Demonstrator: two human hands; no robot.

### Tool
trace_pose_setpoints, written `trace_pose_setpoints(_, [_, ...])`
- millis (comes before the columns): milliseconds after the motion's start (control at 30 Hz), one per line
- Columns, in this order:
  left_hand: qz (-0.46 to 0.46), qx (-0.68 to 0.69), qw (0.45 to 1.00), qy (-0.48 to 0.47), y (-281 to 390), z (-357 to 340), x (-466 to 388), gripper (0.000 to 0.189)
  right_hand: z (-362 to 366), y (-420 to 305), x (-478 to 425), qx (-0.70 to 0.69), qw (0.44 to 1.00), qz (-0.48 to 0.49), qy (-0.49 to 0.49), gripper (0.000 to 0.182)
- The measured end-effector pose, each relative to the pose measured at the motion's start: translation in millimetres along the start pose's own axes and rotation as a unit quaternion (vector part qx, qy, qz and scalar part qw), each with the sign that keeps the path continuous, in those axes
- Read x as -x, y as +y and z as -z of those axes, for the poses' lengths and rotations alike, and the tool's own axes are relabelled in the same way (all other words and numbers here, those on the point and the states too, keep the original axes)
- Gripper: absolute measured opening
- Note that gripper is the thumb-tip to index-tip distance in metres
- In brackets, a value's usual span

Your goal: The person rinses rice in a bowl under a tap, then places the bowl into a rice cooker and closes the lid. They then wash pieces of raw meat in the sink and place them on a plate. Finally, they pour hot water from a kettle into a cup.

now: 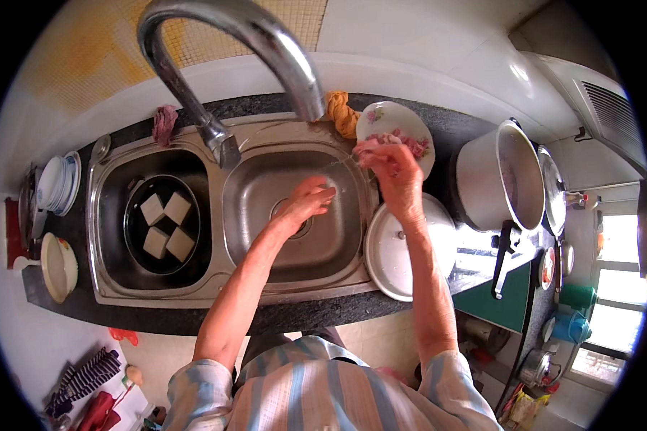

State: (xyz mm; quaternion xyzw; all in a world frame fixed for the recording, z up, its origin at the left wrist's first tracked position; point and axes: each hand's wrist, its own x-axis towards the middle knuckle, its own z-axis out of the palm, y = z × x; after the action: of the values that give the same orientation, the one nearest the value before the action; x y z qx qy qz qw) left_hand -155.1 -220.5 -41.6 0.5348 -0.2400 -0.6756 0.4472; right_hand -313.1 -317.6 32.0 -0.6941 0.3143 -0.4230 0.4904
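My right hand (398,180) grips some pinkish raw meat (364,150) at the near left edge of a flowered plate (404,114). More raw meat (418,146) lies on that plate. Over the right basin of the steel sink (259,172), my left hand (308,200) holds nothing, its fingers loosely apart. A thin streak, perhaps water, runs between the two hands. Four-sided white blocks, apparently tofu (180,244), sit in a dark round pan (164,222) in the left basin.
A curved chrome faucet (237,21) arches above the sink. Right of it are an orange cloth (342,114), a white lid (380,248) under my right forearm and a large pot (480,178). Stacked bowls (54,183) and a yellowish bowl (59,269) stand at left.
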Motion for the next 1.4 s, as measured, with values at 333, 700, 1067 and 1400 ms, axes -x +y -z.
trace_pose_setpoints(333, [-0.065, 0.065, 0.993, -0.074, 20, -68, -81, 0.066, 78, 53, -35, 0.241, 0.97, 0.008, 0.04, 0.021])
trace_pose_setpoints(700, [-0.041, 0.141, 0.987, -0.072, 23, -80, -105, 0.069, 59, 97, -47, 0.337, 0.941, -0.037, 0.016, 0.041])
trace_pose_setpoints(1067, [-0.087, 0.161, 0.983, -0.032, 35, -95, -84, 0.072, 53, 76, -39, 0.305, 0.949, -0.08, 0.0, 0.062])
trace_pose_setpoints(1400, [-0.16, 0.147, 0.976, 0.026, 40, -89, -38, 0.068, 14, 18, -39, 0.277, 0.953, -0.118, -0.036, 0.063])
